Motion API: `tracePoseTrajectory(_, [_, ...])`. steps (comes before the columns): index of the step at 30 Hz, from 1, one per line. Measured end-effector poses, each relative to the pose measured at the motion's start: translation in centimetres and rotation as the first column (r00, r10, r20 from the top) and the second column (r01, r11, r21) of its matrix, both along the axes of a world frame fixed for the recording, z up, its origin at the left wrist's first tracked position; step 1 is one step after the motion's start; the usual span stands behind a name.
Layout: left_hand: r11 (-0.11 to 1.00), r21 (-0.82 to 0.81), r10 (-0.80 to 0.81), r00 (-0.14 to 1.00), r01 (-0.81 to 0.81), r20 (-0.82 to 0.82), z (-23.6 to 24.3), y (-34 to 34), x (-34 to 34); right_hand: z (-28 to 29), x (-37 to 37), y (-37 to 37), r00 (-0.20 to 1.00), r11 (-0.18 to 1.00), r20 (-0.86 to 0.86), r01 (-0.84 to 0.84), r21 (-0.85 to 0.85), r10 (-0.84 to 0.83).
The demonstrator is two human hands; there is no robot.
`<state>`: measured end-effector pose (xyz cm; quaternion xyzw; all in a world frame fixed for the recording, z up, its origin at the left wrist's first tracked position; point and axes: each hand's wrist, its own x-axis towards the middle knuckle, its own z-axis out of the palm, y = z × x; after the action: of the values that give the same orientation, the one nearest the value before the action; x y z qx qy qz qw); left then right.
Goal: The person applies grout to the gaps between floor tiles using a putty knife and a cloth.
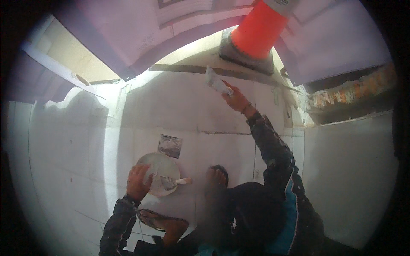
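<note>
My left hand (139, 183) grips the left rim of a round pale bucket (147, 158), its fingers bent over the edge. Whitish paste seems to line the bucket, and a scraper with a pale handle (183, 181) lies across its right side. Reaching far forward, my right hand (235, 99) is closed around a white-smeared putty knife (217, 82). The blade points away to the left, near the seam where the white tiles meet a darker strip. Whether the blade touches the surface I cannot tell.
A square grey-and-white smeared plate (170, 146) lies just beyond the bucket. An orange traffic cone (259, 32) on a dark base stands beyond my right hand, between purple door panels (337, 42). A broken, rough-edged gap (350, 91) opens at right. My sandaled feet (164, 222) flank the bucket.
</note>
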<state>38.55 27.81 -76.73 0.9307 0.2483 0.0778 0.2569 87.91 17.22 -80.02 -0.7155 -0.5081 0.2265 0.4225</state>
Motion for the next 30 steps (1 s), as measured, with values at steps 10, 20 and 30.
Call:
tracePoseTrajectory(10, [0.65, -0.419, 0.597, 0.767, -0.634, -0.235, -7.6, -6.2, -10.7, -3.1, 3.6, 5.1, 0.193, 0.888, 0.89, -0.3, -0.349, 0.414])
tracePoseTrajectory(20, [0.358, -0.703, 0.685, 0.685, -0.614, -0.25, -8.6, -7.6, -9.5, -5.2, 4.8, 3.2, 0.209, 0.838, 0.825, -0.299, -0.457, 0.524])
tracePoseTrajectory(30, [0.42, -0.706, 0.645, 0.735, -0.57, -0.211, -10.7, -7.3, -9.2, -1.0, 3.9, 7.7, 0.475, 0.855, 0.756, 0.013, -0.518, 0.45])
